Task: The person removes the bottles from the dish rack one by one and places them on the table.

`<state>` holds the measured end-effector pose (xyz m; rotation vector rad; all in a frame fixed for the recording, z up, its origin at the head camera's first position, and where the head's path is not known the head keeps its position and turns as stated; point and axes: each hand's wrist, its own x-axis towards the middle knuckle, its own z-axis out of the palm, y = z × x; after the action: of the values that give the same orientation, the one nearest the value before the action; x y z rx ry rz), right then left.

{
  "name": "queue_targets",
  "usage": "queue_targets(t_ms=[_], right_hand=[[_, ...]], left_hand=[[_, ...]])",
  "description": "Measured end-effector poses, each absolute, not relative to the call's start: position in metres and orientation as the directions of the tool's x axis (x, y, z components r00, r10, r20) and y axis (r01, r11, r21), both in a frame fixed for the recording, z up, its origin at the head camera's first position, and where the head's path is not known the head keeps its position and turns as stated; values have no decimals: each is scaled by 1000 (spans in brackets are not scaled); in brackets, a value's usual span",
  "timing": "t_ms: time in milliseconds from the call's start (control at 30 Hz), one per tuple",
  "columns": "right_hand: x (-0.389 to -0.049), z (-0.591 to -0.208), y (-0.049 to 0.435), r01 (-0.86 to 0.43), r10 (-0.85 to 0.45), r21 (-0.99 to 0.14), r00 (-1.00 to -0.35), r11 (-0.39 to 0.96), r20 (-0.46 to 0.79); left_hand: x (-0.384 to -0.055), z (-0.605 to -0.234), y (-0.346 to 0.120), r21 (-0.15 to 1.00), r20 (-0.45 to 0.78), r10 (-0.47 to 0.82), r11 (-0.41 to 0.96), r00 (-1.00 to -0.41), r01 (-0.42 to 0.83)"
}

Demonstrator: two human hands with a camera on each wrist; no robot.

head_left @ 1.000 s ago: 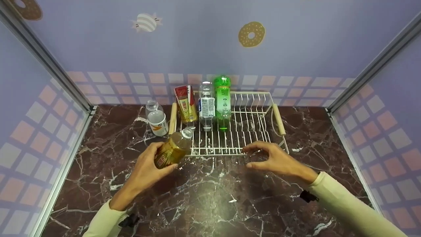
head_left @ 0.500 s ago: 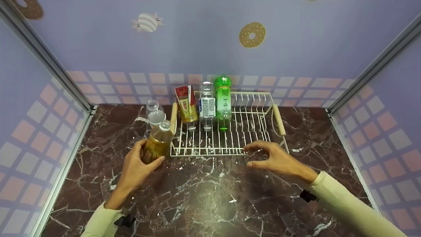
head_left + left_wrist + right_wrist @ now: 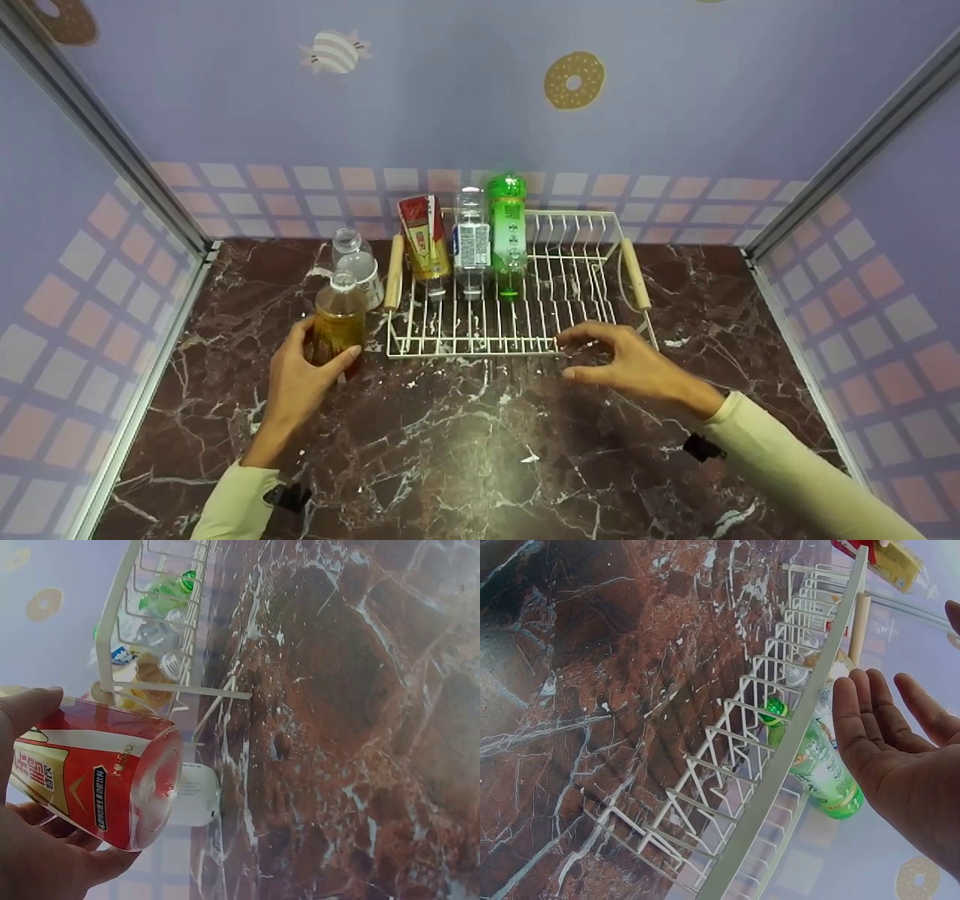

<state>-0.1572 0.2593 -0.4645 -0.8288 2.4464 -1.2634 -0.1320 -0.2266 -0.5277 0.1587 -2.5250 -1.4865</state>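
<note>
Moving leftward, left hand gripping gold bottle, straighter

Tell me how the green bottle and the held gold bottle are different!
The green bottle is neck down in the rack; the held gold bottle is neck up. The green bottle is untouched; the left grip holds the held gold bottle. Both have printing.

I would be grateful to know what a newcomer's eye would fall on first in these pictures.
Probably the bright green bottle, leaning cap-down in the white wire rack, the rightmost bottle there. Next comes the red-and-gold bottle in the grip of the left hand, in front of the clear bottle standing left of the rack. The brown donut print on the back wall above the rack stands out too.
</note>
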Motion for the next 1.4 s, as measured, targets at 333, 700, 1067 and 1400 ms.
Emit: queue_targets(t_ms=[333,700,1067,1400], right_hand=[[-159,-467,259,-388,-606,-807,-794,445,48],[-159,-471,261,-379,-598,-805,-801,456,39],[-158,-472,261,-365,-580,-807,-814,463,36],[-159,-472,262,-363,-576,-819,-816,445,48]], left_hand=[[-145,-553,-235,904,179,-294,427,-939,39],[-158,-570,-241,931,120,-373,363,-920,-26],[-177,-579,-248,951,120,-363,310,-924,2],[-190,-584,-252,984,84,-323,173,-943,29]])
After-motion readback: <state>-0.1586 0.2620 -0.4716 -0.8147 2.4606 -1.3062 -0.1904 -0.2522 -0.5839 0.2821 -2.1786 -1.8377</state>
